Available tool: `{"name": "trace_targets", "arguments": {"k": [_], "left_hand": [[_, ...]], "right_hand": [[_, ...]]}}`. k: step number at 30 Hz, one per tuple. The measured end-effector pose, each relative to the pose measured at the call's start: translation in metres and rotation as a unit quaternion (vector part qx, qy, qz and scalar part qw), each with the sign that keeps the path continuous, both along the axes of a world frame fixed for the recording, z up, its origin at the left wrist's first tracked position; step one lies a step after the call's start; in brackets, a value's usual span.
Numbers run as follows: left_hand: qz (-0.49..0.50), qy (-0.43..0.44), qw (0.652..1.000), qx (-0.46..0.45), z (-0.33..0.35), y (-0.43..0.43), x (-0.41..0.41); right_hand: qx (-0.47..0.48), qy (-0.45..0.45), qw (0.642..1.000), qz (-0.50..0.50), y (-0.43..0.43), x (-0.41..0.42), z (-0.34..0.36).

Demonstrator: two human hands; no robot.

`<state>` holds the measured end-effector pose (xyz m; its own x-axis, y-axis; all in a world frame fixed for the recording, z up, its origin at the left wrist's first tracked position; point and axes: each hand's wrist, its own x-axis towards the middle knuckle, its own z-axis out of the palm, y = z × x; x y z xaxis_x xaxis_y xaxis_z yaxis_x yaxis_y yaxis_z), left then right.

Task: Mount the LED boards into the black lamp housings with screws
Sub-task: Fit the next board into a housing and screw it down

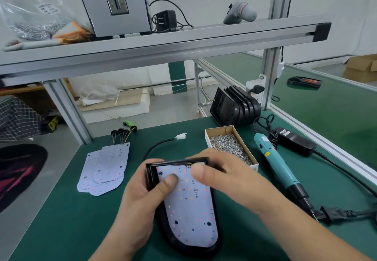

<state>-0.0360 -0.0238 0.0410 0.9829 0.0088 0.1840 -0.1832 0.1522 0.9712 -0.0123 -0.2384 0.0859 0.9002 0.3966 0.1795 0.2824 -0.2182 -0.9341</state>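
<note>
Two hands clamp the black lamp housing (pixel 150 172), left hand (pixel 142 197) and right hand (pixel 223 177) thumbs pressing its LED board (pixel 189 216); screw box (pixel 207 141) just beyond.

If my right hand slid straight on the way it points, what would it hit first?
Probably the black cable just beyond the lamp housing, though depth is unclear; the right hand now grips that housing's top edge.
</note>
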Motion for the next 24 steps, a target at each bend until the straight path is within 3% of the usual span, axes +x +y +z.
{"name": "trace_targets", "arguments": {"k": [4,10,16,24], "left_hand": [[-0.004,0.008,1.000,-0.003,-0.005,-0.008,-0.002],[-0.080,0.092,0.992,-0.042,-0.004,-0.009,-0.003],[-0.108,0.107,0.987,-0.044,0.001,-0.010,-0.005],[-0.079,0.106,0.991,-0.024,0.001,-0.011,-0.004]], "right_hand": [[-0.033,-0.028,0.999,-0.022,-0.007,0.001,-0.005],[-0.060,-0.064,0.996,0.002,-0.007,0.003,-0.005],[0.018,0.034,0.997,0.062,-0.014,0.010,-0.011],[0.027,0.049,0.997,0.049,-0.015,0.012,-0.013]]}}
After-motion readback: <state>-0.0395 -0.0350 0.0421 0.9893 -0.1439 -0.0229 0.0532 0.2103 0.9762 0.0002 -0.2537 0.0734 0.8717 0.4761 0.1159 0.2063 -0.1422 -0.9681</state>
